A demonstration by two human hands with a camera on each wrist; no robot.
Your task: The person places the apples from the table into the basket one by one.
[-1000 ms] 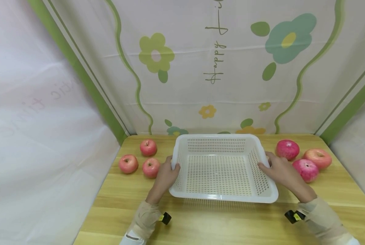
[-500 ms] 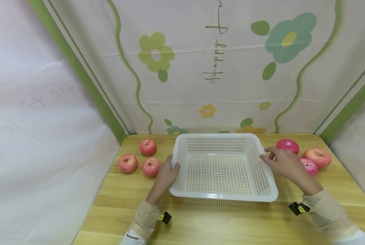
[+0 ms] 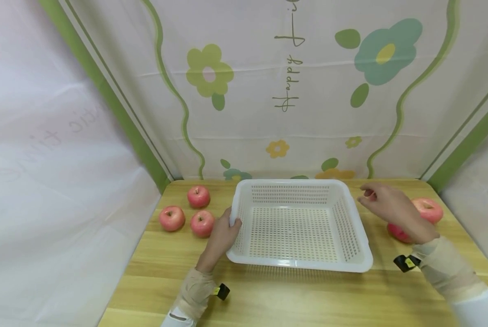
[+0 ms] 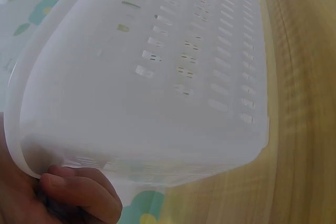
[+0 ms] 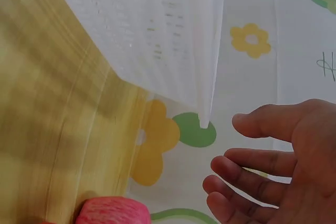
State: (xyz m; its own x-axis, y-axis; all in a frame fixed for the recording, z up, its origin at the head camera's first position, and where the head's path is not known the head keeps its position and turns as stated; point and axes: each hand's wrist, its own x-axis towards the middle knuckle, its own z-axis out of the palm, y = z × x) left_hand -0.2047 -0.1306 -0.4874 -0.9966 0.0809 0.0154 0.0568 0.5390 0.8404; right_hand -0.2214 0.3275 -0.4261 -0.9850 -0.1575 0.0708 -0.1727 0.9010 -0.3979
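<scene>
A white perforated plastic basket (image 3: 291,262) stands on the wooden table, with nothing inside it. My left hand (image 3: 221,231) grips its left rim, thumb over the edge; in the left wrist view, curled fingers (image 4: 84,195) show under the rim. Beyond the right rim, my right hand (image 3: 385,206) is apart from the basket, holding nothing, its fingers (image 5: 252,179) loosely bent. Under and beside that hand lie a deep pink, apple-like fruit (image 3: 398,233) and a large pale red apple (image 3: 430,210). The hand hides part of this group. In the right wrist view, a pink fruit (image 5: 113,211) shows at the bottom.
Left of the basket sit a rear apple (image 3: 198,196), an outer apple (image 3: 172,218) and a third apple (image 3: 202,223), close to my left hand. A flower-printed cloth (image 3: 248,113) rises behind the wooden table (image 3: 293,299). Pale cloth also hangs at both sides.
My right hand has let go of the basket's right rim and moved right and slightly back, over the fruit there. The left hand and basket have stayed nearly still.
</scene>
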